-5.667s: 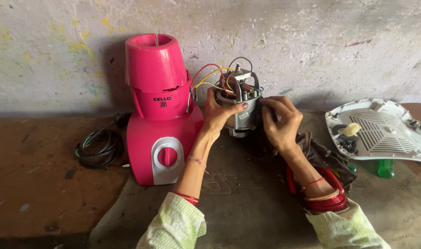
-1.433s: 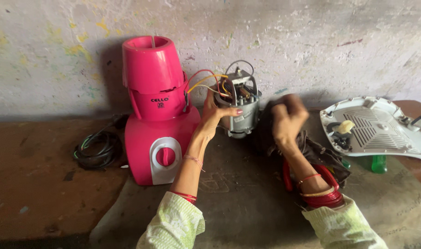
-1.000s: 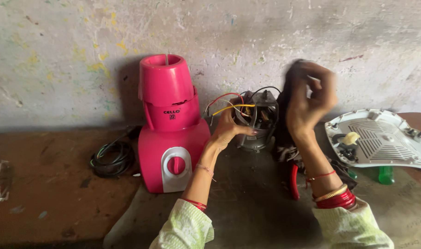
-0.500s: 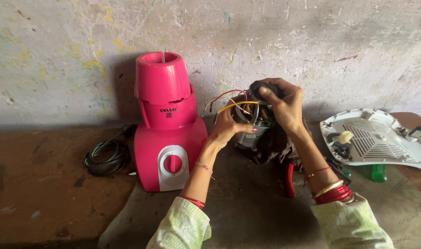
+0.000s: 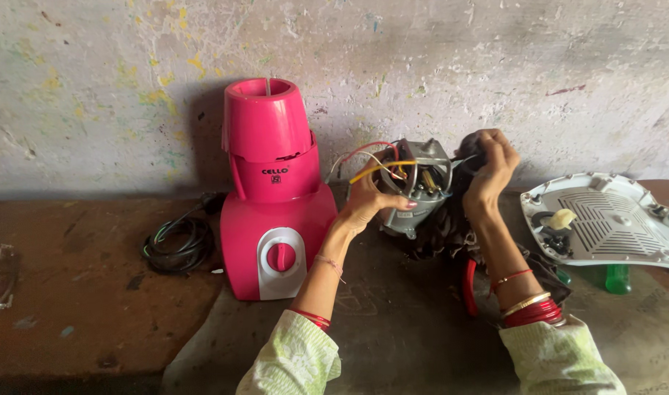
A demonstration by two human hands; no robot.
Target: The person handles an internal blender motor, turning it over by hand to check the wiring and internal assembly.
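The bare grey metal electric motor with exposed windings (image 5: 416, 189) is gripped at its left side by the left hand (image 5: 369, 202), fingers curled narrow around the housing, thumb up near the wire bundle. A small dark tool or part, too blurred to identify, is pinched by the right hand (image 5: 488, 170) at the motor's upper right; fingers are closed tight on it. The motor is held tilted, just above the dark mat (image 5: 393, 322), close to the wall (image 5: 422, 66) at the bench's back edge.

Loose wires (image 5: 371, 162) are seen sprouting from the motor top: one red, one yellow, one white counted, more cannot be told. One pink plastic mixer-grinder base with a white knob panel (image 5: 276, 212) is stood upright just left of the left hand, near the back edge. One coil of black cable (image 5: 177, 245) is laid on the brown bench top (image 5: 71, 292) left of the pink base. One white round plastic base plate with vent slots (image 5: 605, 227) is placed at the right edge, well apart from the motor. One green bottle-like object (image 5: 616, 276) is partly hidden under the plate. A red-handled tool (image 5: 470, 285) is laid on the mat below the right wrist, amid dark clutter. Red and gold bangles are worn on both wrists.
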